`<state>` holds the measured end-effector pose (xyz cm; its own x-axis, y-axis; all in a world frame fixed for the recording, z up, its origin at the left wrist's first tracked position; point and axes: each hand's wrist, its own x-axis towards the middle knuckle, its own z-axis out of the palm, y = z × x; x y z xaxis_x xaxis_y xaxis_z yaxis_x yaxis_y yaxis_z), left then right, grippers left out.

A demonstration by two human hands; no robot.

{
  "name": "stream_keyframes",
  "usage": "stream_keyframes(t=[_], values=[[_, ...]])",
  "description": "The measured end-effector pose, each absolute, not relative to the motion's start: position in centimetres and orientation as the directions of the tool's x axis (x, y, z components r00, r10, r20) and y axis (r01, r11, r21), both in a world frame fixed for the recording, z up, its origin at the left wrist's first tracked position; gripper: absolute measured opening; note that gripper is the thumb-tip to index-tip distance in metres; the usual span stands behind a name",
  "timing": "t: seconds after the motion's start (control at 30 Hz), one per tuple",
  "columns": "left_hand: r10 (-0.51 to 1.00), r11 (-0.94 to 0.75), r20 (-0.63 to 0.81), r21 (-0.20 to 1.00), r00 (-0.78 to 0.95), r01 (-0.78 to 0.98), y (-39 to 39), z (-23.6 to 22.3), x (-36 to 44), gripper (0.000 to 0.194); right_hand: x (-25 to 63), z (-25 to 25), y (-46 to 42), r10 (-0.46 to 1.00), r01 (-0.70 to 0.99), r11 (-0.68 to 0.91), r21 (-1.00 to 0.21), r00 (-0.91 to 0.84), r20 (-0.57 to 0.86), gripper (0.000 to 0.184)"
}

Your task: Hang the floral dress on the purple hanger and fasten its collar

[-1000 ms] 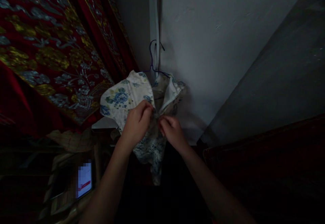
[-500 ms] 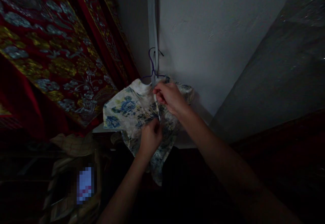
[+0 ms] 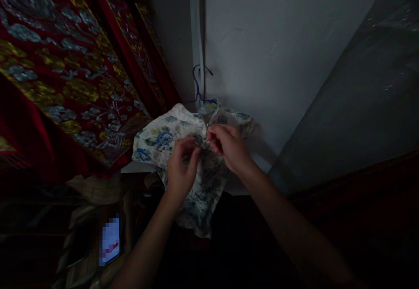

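A short-sleeved white top (image 3: 163,140) with blue flowers hangs from a purple hanger (image 3: 197,89) against the wall. Its neckline is parted, and a small pale fastening, perhaps a zip, shows at the front opening. My right hand (image 3: 229,145) pinches the front edge just below the neck; the fingertips partly cover what they grip. To its left, my left hand (image 3: 183,166) is in front of the top's chest, fingers curved and thumb apart, with nothing visible between them. Slight blur hides whether its fingertips touch the cloth.
Red cloth (image 3: 81,84) with gold and silver embroidery drapes at the left. A grey strip (image 3: 196,27) runs up the pale wall (image 3: 262,62). At the right hangs a translucent sheet (image 3: 337,105). A lit phone (image 3: 110,241) lies lower left, near a checked cloth (image 3: 94,188).
My left hand has let go of the top's front edge and moved up and left, its fingers opening. My right hand has shifted slightly down and right, and the neckline has spread.
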<state>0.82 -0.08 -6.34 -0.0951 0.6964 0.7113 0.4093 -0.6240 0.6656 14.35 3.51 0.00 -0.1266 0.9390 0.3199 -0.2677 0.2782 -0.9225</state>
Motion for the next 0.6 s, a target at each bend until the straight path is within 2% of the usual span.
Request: stream_keyframes(t=[0.1,0.23,0.37,0.47,0.6], values=[[0.587,-0.706,0.804,0.566,-0.094,0.425,0.8,-2.5,0.5,0.042,14.3,-0.5,2.7,0.92,-0.213,0.328,-0.92,-0.147,0.362,0.025],[0.579,-0.705,0.815,0.478,0.035,0.524,1.8,0.4,0.3,0.017,14.4,-0.4,1.9,0.902,-0.182,0.38,-0.907,-0.145,0.407,0.026],[0.526,-0.709,0.851,0.437,0.002,0.553,1.1,1.1,1.0,0.014,14.4,-0.9,2.2,0.888,-0.11,0.421,-0.9,-0.151,0.434,0.026],[0.43,-0.721,0.896,0.416,-0.112,0.554,0.6,1.7,0.6,0.014,14.1,-2.9,2.9,0.885,0.028,0.448,-0.893,-0.157,0.439,0.03],[0.177,-0.706,0.882,0.423,-0.436,0.568,1.4,2.5,-4.9,0.01,14.1,-6.2,2.8,0.915,0.082,0.362,-0.928,-0.219,0.338,0.03]])
